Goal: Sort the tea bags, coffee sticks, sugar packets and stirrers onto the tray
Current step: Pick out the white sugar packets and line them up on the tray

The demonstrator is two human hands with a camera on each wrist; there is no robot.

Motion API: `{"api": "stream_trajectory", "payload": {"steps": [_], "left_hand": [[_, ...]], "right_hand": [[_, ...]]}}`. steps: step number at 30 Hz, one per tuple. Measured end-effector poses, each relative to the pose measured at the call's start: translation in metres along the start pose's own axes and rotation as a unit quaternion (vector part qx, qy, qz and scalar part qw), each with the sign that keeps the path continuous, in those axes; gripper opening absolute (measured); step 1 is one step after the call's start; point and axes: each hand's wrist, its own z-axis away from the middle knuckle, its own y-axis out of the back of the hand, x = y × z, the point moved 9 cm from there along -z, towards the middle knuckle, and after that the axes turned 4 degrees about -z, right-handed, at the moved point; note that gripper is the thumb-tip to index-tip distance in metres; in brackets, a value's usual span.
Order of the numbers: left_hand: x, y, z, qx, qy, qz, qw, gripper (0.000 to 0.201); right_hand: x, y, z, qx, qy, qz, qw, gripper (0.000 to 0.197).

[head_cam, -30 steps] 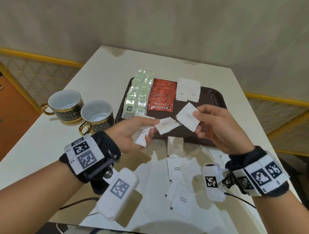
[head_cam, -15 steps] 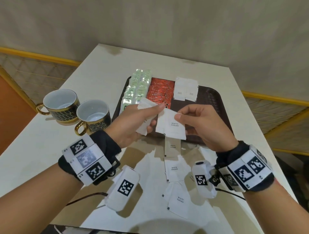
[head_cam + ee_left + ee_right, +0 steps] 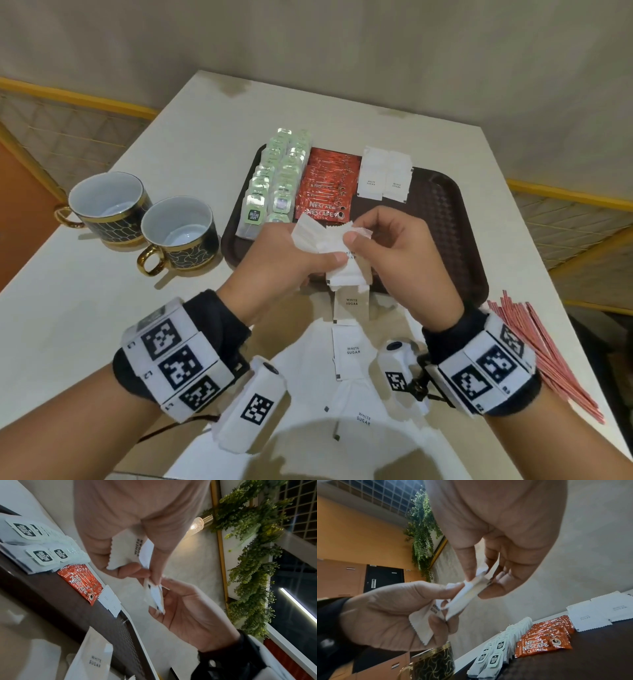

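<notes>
Both hands meet at frame centre — left hand [image 3: 284,253] and right hand [image 3: 397,253] raised, fingertips pinching together, wrists banded at lower frame.

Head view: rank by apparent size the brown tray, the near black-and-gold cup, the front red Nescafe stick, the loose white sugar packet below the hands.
1. Dark brown plastic tray
2. Near black-and-gold ceramic cup
3/4. Front red Nescafe coffee stick, partly hidden, and loose white paper sugar packet: look alike, unranked.

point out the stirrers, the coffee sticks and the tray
stirrers [image 3: 544,353]: head view, middle of the red bundle.
coffee sticks [image 3: 329,186]: head view, middle of the red row.
tray [image 3: 435,212]: head view, bare textured floor.
</notes>
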Motion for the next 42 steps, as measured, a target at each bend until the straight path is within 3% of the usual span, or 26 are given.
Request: {"api": "stream_trajectory", "payload": {"steps": [4,7,10,14,20,28,31,34,38,42], "left_hand": [[-0.001,0.000,-0.013,-0.006,0.009,-0.030,1.000,0.034],[0.005,-0.004,-0.024,-0.007,-0.003,-0.065,0.998,0.042],[0.011,-0.006,-0.033,0.006,-0.021,-0.064,0.998,0.034],[0.002,0.008,-0.038,0.044,-0.014,-0.019,0.999,0.025],[-0.014,0.024,-0.036,0.061,0.006,-0.003,0.998,0.015],[-0.014,0.036,-0.034,0.081,-0.001,0.026,0.996,0.020],[-0.013,0.035,-0.032,0.083,0.001,0.025,0.996,0.027],[-0.015,0.035,-0.032,0.081,0.006,0.027,0.996,0.022],[-0.017,0.041,-0.029,0.093,0.017,0.032,0.995,0.021],[-0.018,0.038,-0.033,0.085,0.047,0.067,0.993,0.014]], "right_hand": [[0.006,-0.001,-0.008,-0.109,-0.040,-0.020,0.993,0.036],[0.006,0.005,-0.021,-0.166,-0.044,0.078,0.982,0.027],[0.013,0.026,-0.051,-0.141,-0.061,0.111,0.982,0.021],[0.057,0.087,-0.116,-0.015,-0.134,0.123,0.983,0.024],[0.134,0.112,-0.173,0.016,-0.251,0.078,0.965,0.023],[0.169,0.127,-0.194,0.054,-0.261,0.116,0.957,0.024],[0.166,0.133,-0.195,0.073,-0.234,0.134,0.960,0.028],[0.155,0.140,-0.189,0.090,-0.228,0.087,0.966,0.034],[0.127,0.136,-0.178,0.033,-0.210,0.011,0.977,0.025],[0.114,0.095,-0.179,-0.076,-0.204,0.074,0.973,0.021]]}}
